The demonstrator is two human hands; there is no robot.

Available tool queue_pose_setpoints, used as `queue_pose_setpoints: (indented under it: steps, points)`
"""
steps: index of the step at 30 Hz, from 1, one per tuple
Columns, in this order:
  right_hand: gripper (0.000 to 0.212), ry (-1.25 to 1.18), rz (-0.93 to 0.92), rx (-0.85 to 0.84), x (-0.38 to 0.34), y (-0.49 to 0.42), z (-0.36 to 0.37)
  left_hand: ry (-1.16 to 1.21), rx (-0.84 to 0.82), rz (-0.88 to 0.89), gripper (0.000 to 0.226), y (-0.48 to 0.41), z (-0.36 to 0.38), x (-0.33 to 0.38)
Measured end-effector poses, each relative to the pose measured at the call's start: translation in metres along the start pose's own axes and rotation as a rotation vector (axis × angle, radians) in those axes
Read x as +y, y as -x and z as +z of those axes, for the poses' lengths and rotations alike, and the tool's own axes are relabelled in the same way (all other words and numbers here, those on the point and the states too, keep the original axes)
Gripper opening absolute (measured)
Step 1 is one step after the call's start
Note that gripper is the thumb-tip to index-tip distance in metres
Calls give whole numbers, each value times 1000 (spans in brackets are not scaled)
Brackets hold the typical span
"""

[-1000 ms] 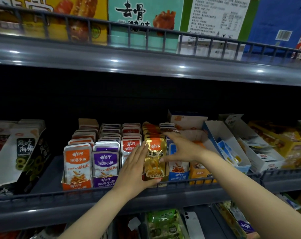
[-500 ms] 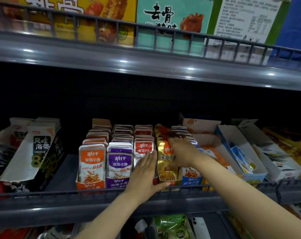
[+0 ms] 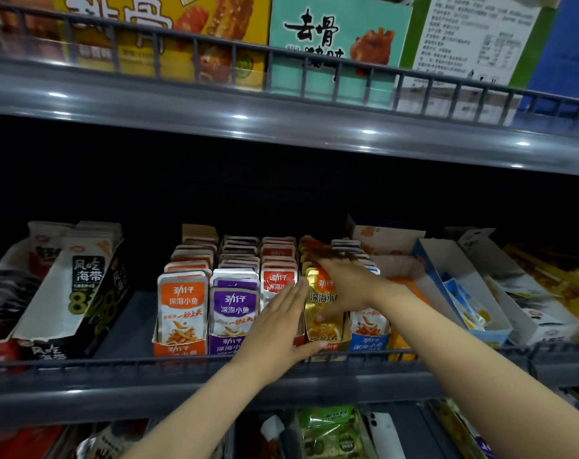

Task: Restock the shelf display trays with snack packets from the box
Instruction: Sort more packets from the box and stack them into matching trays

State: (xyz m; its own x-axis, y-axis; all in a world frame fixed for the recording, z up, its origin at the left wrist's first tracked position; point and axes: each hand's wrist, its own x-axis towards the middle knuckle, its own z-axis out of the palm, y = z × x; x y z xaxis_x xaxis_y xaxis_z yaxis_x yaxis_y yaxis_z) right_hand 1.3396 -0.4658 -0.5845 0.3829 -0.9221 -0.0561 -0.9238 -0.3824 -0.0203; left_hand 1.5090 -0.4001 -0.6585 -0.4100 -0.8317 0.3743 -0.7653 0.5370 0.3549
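The left hand (image 3: pixel 278 323), flat with straight fingers, braces the gold packets (image 3: pixel 314 294) in their shelf tray (image 3: pixel 329 343) while the right hand (image 3: pixel 342 286) curls over them, apparently squaring the row upright

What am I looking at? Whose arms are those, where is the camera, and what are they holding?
No machine here: these are a person's two arms, seen from a camera worn on their head, facing a shop shelf. On it stand card trays of snack packets: orange packets, purple packets, red packets, gold packets and blue packets. The right hand curls over the gold packets and grips them. The left hand is flat, fingers straight, against the side of that gold row, holding nothing.
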Motion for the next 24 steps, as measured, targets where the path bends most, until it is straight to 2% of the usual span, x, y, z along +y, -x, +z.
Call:
queue_pose_setpoints:
  steps: [7, 11, 15, 24]
  points:
    - [103, -134, -46, 45, -30, -6, -8, -155, 208, 125, 84, 20, -52, -28]
    - [90, -137, -20, 16, -48, -24, -6, -185, 175, -33, 99, 24, -65, -52]
    - [63, -111, 24, -62, -60, -42, -3, -155, 136, -105, 96, 21, -65, -72]
    - [72, -24, 70, -149, -64, -63, 2, -124, 173, -92, 88, 17, -60, -81]
